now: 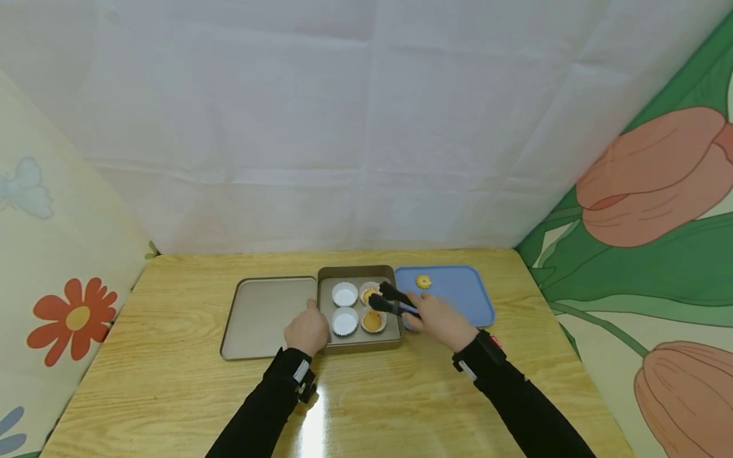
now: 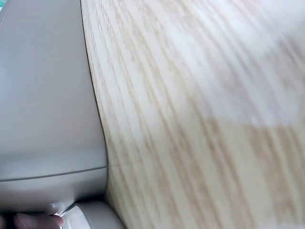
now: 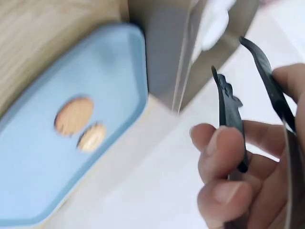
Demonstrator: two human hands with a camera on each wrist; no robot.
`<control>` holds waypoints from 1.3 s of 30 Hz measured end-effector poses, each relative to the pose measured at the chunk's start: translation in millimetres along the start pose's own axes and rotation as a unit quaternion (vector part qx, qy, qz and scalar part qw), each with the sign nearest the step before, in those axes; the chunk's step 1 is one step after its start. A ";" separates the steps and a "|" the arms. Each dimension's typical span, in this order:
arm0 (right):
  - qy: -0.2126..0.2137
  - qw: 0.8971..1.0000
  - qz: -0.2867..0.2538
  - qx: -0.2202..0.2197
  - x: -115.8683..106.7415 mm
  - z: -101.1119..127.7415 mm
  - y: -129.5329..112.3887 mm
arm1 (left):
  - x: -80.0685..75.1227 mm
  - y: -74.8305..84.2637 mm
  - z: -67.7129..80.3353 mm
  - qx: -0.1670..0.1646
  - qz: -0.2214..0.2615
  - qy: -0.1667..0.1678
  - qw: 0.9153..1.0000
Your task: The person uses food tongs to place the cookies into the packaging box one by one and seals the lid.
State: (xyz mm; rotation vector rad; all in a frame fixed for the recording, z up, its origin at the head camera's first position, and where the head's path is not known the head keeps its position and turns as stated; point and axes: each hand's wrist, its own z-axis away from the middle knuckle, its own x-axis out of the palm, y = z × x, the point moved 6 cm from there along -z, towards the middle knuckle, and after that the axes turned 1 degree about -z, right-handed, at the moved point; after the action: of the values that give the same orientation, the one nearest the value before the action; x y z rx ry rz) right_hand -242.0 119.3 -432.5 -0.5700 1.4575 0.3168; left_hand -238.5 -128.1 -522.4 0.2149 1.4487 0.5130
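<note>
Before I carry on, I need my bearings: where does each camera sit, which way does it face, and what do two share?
Head: on the head, facing forward and down over the table; left hand, right hand and black sleeves show.
Left wrist: on that wrist, facing grey metal and table; fingertips show, bottom left.
Right wrist: on that wrist, facing tongs and blue tray; fingers show.
Head and right wrist share tongs and blue tray.

the surface [image 1: 172, 388] is yellow, streaked with brown grain; near its far edge: blue tray [image 1: 458, 296], grey-brown tin [image 1: 366, 347], white cups [image 1: 345, 294], golden cookie [image 1: 424, 282]. black tongs [image 1: 385, 306].
</note>
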 end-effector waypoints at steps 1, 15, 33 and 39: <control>0.004 1.000 -0.022 0.015 -3.9 -0.1 6.8 | -0.2 -0.2 0.0 0.000 0.000 0.000 1.000; 0.083 0.989 0.049 0.114 -25.2 -2.5 79.8 | 0.5 -3.4 -0.3 -0.011 -0.003 -0.001 1.000; 0.007 0.982 0.131 0.137 4.2 -12.2 86.5 | -1.0 1.6 0.6 -0.008 -0.001 0.004 1.000; -0.006 0.980 0.122 0.154 6.2 -18.3 89.3 | -1.6 1.2 -0.2 -0.010 -0.001 0.000 1.000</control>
State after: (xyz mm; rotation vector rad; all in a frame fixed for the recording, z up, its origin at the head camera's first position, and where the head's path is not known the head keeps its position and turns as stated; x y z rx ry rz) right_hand -304.2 182.5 -454.2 -0.1382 1.5304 0.2776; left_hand -239.0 -127.8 -520.4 0.1978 1.4421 0.5267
